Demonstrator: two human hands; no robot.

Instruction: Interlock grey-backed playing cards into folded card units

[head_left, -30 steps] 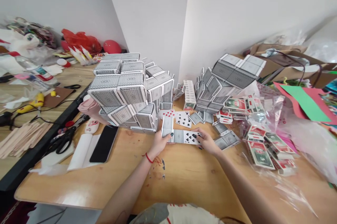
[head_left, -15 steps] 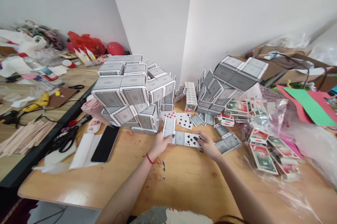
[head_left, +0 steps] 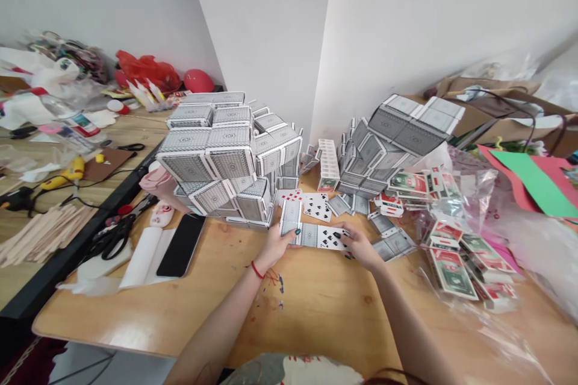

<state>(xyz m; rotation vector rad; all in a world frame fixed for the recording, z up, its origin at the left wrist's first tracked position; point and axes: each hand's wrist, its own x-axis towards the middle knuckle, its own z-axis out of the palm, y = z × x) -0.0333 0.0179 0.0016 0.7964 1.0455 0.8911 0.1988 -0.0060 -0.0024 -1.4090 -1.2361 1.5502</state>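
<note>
Joined playing cards (head_left: pixel 309 234) stretch between my hands just above the table's middle. My left hand (head_left: pixel 276 245) pinches their left end, where one grey-backed card (head_left: pixel 290 215) sticks up, thumb on top. At the other end my right hand (head_left: pixel 360 246) is closed on a face-up spade card (head_left: pixel 332 238). Behind them lie a black-suit card (head_left: pixel 316 206) and a partly covered red-suit card (head_left: pixel 290 194). Boxes built of grey-backed cards are stacked in a large pile (head_left: pixel 228 153) at the left and another (head_left: pixel 383 144) at the right.
A black phone (head_left: pixel 180 245), scissors (head_left: pixel 115 234) and a white paper roll (head_left: pixel 141 255) lie to the left. Several card packs (head_left: pixel 451 273) and clear plastic (head_left: pixel 492 337) cover the right side. Small grey card pieces (head_left: pixel 394 244) lie beside my right hand. A row of packs (head_left: pixel 328 165) stands behind.
Both hands keep their hold on the joined cards. My right hand has shifted slightly to the right; the view has moved a little.
</note>
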